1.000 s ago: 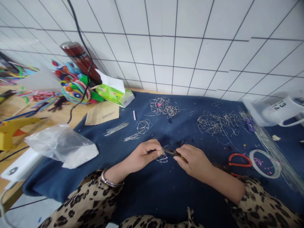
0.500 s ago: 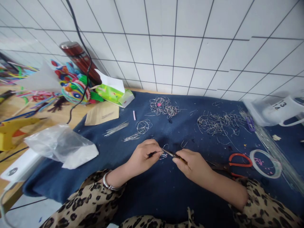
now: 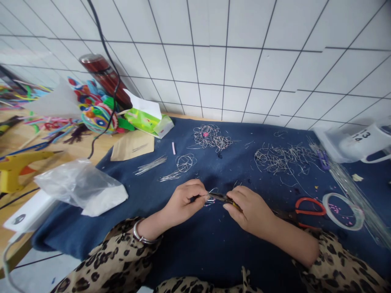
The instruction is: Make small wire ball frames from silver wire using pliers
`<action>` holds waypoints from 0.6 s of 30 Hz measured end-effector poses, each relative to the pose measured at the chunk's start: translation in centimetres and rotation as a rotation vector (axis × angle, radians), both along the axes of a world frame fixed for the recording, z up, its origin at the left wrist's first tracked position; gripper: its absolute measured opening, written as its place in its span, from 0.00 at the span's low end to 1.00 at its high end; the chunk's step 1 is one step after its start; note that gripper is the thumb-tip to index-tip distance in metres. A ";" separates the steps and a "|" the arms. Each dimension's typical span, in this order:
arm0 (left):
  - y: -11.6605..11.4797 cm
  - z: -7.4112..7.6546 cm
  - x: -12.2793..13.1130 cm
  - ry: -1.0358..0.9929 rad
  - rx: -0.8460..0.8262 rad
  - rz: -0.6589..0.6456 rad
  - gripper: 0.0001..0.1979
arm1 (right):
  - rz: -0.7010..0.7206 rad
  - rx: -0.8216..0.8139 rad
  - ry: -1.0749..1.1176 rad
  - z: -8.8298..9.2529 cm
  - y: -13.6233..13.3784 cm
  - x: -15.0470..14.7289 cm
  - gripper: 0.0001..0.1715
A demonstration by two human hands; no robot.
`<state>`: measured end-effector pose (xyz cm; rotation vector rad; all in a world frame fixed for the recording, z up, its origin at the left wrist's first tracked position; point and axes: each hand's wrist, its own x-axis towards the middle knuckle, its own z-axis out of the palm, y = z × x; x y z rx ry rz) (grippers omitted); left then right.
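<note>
My left hand (image 3: 190, 200) pinches a small piece of bent wire (image 3: 210, 200) between thumb and fingertips. My right hand (image 3: 249, 209) is wrapped round the handles of a pair of pliers (image 3: 220, 197), whose jaws point left and meet the wire beside my left fingertips. The exact grip of the jaws on the wire is too small to make out. Beyond my left hand lie a bundle of short wires (image 3: 170, 176) and a round coil of wire (image 3: 185, 162) on the dark blue cloth (image 3: 189, 252).
Tangled wire heaps (image 3: 282, 158) lie at the back. Right are red-handled scissors (image 3: 310, 206), a clear ring-shaped dish (image 3: 343, 211) with pink beads and a white mug (image 3: 374, 142). A plastic bag (image 3: 81, 181), yellow glue gun (image 3: 18, 167) and red flask (image 3: 105, 79) stand left.
The pliers have turned to a flatter angle, their jaws spread a little wider beside my left fingertips. My right hand has rolled slightly; my left hand keeps its pinch.
</note>
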<state>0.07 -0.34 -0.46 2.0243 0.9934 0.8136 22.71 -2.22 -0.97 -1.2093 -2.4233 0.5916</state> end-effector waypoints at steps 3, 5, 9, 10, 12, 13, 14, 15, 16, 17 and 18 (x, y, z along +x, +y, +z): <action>0.0 0.0 -0.1 0.003 0.010 0.005 0.06 | 0.009 0.040 -0.026 0.1 0.0 -0.1 0.11; 0.0 0.0 -0.1 0.012 0.014 0.006 0.06 | 0.011 0.086 -0.053 0.1 -0.1 -0.2 0.11; -0.1 -0.1 -0.2 0.035 0.025 0.012 0.07 | 0.022 0.211 -0.136 0.0 -0.2 -0.2 0.14; -0.1 -0.1 -0.2 0.038 0.029 0.013 0.07 | 0.025 0.239 -0.157 -0.1 -0.3 -0.2 0.14; -0.1 -0.1 -0.2 0.043 0.036 0.012 0.07 | 0.027 0.286 -0.192 -0.2 -0.4 -0.2 0.15; -0.2 -0.1 -0.2 0.045 0.037 0.012 0.07 | 0.025 0.306 -0.205 -0.3 -0.4 -0.1 0.16; -0.2 -0.1 -0.2 0.047 0.037 0.012 0.07 | 0.024 0.326 -0.217 -0.3 -0.4 -0.1 0.16; -0.2 0.0 -0.2 0.050 0.035 0.011 0.07 | 0.022 0.344 -0.228 -0.4 -0.5 -0.1 0.16; -0.2 0.0 -0.2 0.053 0.034 0.010 0.07 | 0.023 0.359 -0.239 -0.4 -0.5 -0.1 0.16; -0.2 0.0 -0.2 0.055 0.034 0.007 0.08 | 0.024 0.371 -0.248 -0.4 -0.6 0.0 0.17; -0.2 0.0 -0.1 0.058 0.035 0.006 0.07 | 0.027 0.382 -0.256 -0.4 -0.6 0.0 0.17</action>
